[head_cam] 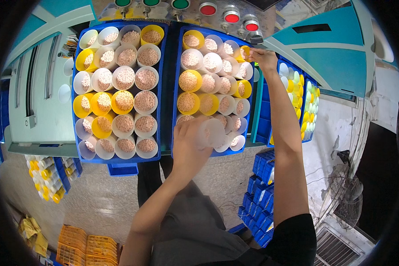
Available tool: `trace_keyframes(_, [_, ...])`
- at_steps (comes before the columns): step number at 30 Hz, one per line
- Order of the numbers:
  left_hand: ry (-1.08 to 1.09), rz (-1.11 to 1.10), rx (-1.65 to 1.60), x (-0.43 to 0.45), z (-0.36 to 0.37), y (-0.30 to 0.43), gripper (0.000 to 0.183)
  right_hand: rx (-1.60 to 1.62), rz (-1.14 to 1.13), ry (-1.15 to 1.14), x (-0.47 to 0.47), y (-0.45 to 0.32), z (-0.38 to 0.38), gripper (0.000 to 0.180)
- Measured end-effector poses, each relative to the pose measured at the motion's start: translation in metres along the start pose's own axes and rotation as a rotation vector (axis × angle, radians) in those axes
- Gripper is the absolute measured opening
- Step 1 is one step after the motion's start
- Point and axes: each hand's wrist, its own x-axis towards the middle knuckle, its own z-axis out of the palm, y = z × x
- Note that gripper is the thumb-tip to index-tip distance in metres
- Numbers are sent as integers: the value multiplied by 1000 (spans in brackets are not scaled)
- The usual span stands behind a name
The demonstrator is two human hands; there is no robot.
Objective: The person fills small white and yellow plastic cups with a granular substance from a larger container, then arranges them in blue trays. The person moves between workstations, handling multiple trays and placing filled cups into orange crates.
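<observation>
Two blue plastic trays stand side by side, the left tray and the right tray, both filled with rows of white and yellow plastic cups holding small pale pink pellets. My left hand is around a translucent white cup above the near rows of the right tray; a few pellets seem to show through it, though its contents are not clear. At the far right corner of the right tray, my right hand has its fingertips on the rim of a yellow cup with pellets in it.
A panel with green buttons, red buttons and toggle switches lies beyond the trays. Teal machine housings flank them. More cup-filled trays stand at right. Stacked blue bins, orange crates and a fan are lower down.
</observation>
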Motion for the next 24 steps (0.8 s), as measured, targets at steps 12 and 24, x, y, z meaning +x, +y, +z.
trace_keyframes(12, [8,49,-20,6,-1,-5,68,333,72,-173,-69,-63,-18,19])
trace_keyframes(24, [-21,135,-92,14,25,15,62,-341,-726,-579,-265,-134,-50,18])
